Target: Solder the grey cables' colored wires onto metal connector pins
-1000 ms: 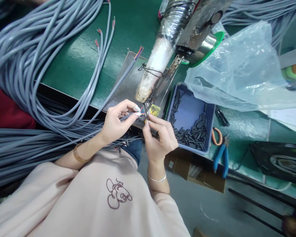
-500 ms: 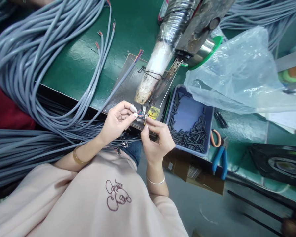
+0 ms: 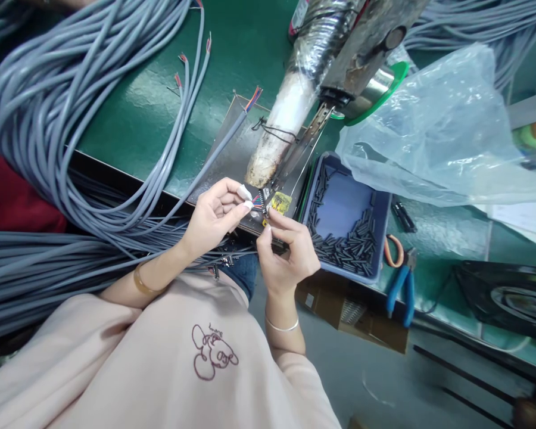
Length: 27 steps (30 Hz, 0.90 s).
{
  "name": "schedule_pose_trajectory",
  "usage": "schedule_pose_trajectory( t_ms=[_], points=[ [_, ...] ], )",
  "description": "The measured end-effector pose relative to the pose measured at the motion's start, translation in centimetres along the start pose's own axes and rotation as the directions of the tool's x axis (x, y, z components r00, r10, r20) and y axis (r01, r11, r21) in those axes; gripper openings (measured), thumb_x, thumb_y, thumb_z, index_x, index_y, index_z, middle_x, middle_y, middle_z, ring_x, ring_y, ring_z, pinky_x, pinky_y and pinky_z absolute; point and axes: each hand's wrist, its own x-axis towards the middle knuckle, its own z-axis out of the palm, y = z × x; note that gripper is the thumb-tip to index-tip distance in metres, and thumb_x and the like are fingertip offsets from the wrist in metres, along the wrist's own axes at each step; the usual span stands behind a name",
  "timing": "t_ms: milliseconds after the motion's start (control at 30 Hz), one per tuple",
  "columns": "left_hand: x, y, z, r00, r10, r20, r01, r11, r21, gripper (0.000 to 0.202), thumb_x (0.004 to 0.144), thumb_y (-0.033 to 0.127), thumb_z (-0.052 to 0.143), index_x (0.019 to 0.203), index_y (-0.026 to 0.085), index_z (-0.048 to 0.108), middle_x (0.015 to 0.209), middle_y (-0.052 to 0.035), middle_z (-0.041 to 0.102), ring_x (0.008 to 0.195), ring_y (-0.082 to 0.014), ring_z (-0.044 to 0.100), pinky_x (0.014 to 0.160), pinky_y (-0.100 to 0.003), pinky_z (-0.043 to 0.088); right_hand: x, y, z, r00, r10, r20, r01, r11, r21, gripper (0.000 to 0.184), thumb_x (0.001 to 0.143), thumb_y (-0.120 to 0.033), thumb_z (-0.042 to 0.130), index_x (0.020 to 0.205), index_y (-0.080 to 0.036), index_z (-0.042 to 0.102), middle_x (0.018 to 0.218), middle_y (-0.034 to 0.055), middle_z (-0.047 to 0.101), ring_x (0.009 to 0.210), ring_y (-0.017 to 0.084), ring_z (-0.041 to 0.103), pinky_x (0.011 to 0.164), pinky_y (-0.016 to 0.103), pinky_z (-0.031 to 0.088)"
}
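The left hand (image 3: 214, 217) holds the coloured wires (image 3: 256, 203) in its grip; the grip of the right hand (image 3: 289, 253) is narrow, just beside them.

I sit at a workbench whose top (image 3: 250, 47) is covered in a dark green mat that runs from the far left across to the right, and the light lies on it in pale, cloudy patches (image 3: 147, 95) rather than hard spots. Its near edge (image 3: 93, 162) is a dark strip slanting from the left down toward the near right, and below it on the left a patch of red (image 3: 13, 196) shows. On the near right I see a bare grey floor (image 3: 366, 369), a brown cardboard box (image 3: 375, 326) tucked just beneath the bench edge, and two thin black bars (image 3: 464, 369) lying on the floor further right.
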Motion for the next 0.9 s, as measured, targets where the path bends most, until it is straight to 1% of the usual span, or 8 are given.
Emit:
schedule_pose_trajectory(
  t_ms=[133,200,267,367,433,600,800,900],
  points=[
    [0.1,-0.1,-0.1,0.999,-0.050,0.019,0.050,0.998,-0.037,0.037,0.079,0.042,0.081,0.086,0.021,0.053,0.067,0.0057,0.057,0.041,-0.0025,0.040,0.038,-0.019,0.034,0.0,0.0,0.0,1.000,0.027,0.002,-0.027,1.000,0.008,0.016,0.087,-0.011,0.067,0.083,-0.024,0.058,0.094,0.0026,0.080,0.082,0.015,0.078,0.072,0.027,0.063],
    [0.0,-0.1,-0.1,0.998,-0.066,0.023,0.067,0.995,-0.070,0.037,0.078,0.041,0.082,0.086,0.020,0.052,0.067,0.0058,0.057,0.040,-0.0019,0.040,0.037,-0.018,0.033,0.0,-0.1,-0.2,0.997,0.072,0.039,-0.074,0.996,0.039,0.015,0.087,-0.011,0.067,0.083,-0.023,0.059,0.094,0.0024,0.080,0.084,0.015,0.078,0.074,0.027,0.063],
    [-0.2,-0.1,-0.2,0.994,-0.101,0.041,0.105,0.989,-0.108,0.038,0.077,0.040,0.084,0.085,0.020,0.052,0.067,0.0060,0.058,0.038,-0.0010,0.039,0.036,-0.017,0.031,0.0,-0.2,-0.6,0.983,0.152,0.101,-0.161,0.983,0.086,0.014,0.088,-0.011,0.067,0.083,-0.023,0.061,0.092,0.0016,0.080,0.083,0.015,0.078,0.073,0.025,0.064],
    [-0.9,-0.1,-0.2,0.978,-0.185,0.094,0.197,0.970,-0.139,0.039,0.078,0.041,0.083,0.087,0.019,0.052,0.066,0.0060,0.061,0.036,-0.0003,0.040,0.035,-0.015,0.029,0.0,-0.2,-1.5,0.937,0.288,0.199,-0.319,0.936,0.150,0.011,0.091,-0.014,0.066,0.085,-0.022,0.062,0.088,-0.0003,0.080,0.073,0.013,0.078,0.065,0.023,0.064],
    [-1.4,0.0,-0.1,0.968,-0.218,0.124,0.235,0.961,-0.143,0.039,0.080,0.041,0.082,0.089,0.018,0.051,0.066,0.0053,0.063,0.037,-0.0004,0.041,0.036,-0.014,0.029,-0.2,-0.1,-2.1,0.913,0.341,0.226,-0.382,0.907,0.177,0.009,0.092,-0.017,0.066,0.086,-0.022,0.062,0.091,0.0002,0.080,0.067,0.013,0.077,0.061,0.022,0.064],
    [-2.3,0.1,0.1,0.971,-0.184,0.152,0.201,0.973,-0.109,0.031,0.081,0.032,0.080,0.091,0.017,0.054,0.069,0.0039,0.063,0.045,-0.0017,0.045,0.041,-0.013,0.035,-1.0,0.1,-2.6,0.935,0.316,0.160,-0.344,0.916,0.205,0.011,0.091,-0.017,0.068,0.087,-0.023,0.060,0.096,0.0021,0.082,0.072,0.014,0.078,0.056,0.023,0.061],
    [-2.7,-0.2,0.2,0.986,-0.088,0.139,0.098,0.993,-0.066,0.022,0.079,0.019,0.076,0.092,0.017,0.059,0.075,0.0030,0.063,0.054,-0.0022,0.050,0.051,-0.012,0.041,-1.4,-0.4,-2.5,0.943,0.265,0.203,-0.311,0.920,0.240,0.012,0.090,-0.014,0.068,0.087,-0.024,0.061,0.099,0.0035,0.082,0.068,0.014,0.077,0.056,0.024,0.060],
    [-3.1,-0.7,0.1,0.988,-0.082,0.129,0.081,0.997,0.017,0.015,0.082,0.019,0.070,0.094,0.015,0.063,0.078,0.0002,0.066,0.057,-0.0037,0.054,0.054,-0.013,0.044,-1.5,-0.7,-2.7,0.939,0.224,0.263,-0.301,0.904,0.304,0.013,0.090,-0.013,0.068,0.086,-0.023,0.061,0.097,0.0036,0.082,0.078,0.017,0.079,0.061,0.026,0.063]
  ],
)
